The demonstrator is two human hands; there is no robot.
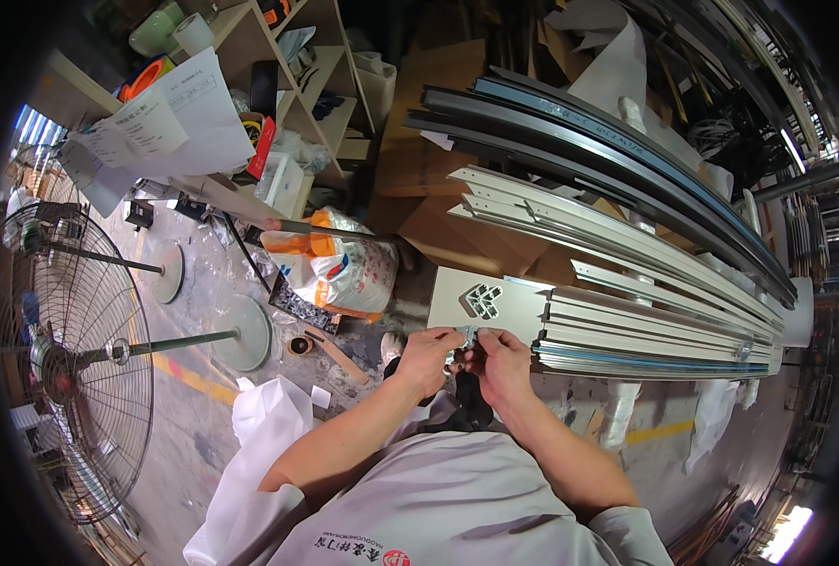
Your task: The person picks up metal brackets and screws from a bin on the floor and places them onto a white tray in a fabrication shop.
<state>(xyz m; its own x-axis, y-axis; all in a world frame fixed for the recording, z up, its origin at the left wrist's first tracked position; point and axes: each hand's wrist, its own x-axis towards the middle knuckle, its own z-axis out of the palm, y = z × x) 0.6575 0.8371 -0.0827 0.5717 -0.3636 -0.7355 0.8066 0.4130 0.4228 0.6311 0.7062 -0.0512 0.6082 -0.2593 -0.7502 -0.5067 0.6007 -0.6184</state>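
In front of my body, both hands are closed around a small silver metal fitting (467, 338). My left hand (425, 358) grips it from the left with thumb and fingers. From the other side my right hand (505, 366) pinches it, and the fingers of both hands hide most of its shape. Just beyond them, several silver metal corner connectors (482, 301) lie in a cluster on a pale flat board (446, 300). A stack of pale metal profiles (646, 332) begins right beside my right hand.
Long dark profiles (570, 141) and white mitred profiles (570, 219) rest at the right on wrapped supports. A large fan (61, 368) stands left. Shelving (317, 85), papers (160, 132) and a stuffed white bag (363, 274) are farther off. White foam sheeting (273, 415) lies near my left arm.
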